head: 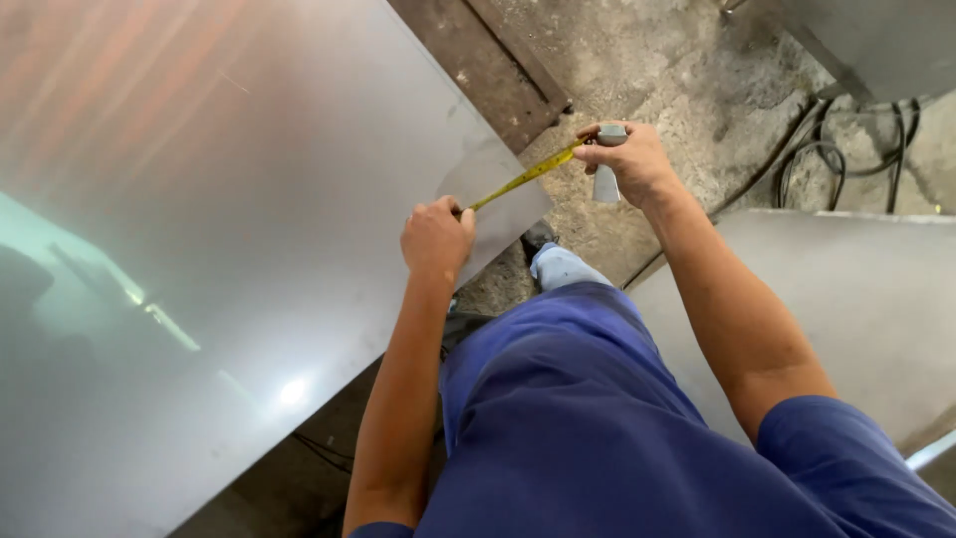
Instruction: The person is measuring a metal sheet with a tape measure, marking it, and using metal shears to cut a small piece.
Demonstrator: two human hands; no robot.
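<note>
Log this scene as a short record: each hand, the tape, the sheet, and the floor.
left hand: fist on metal sheet, pinning the tape end near its edge
right hand: off the sheet, gripping grey tape case
tape: yellow, taut between the hands
floor: rough concrete, black cables at right

Soft, even daylight; sharp centre, stretched edges.

The steel sheet [229,249] carries a reddish sheen at top left, a pale greenish reflection at left and a small hot glare spot low down; shadows on the floor [687,90] stay faint.
</note>
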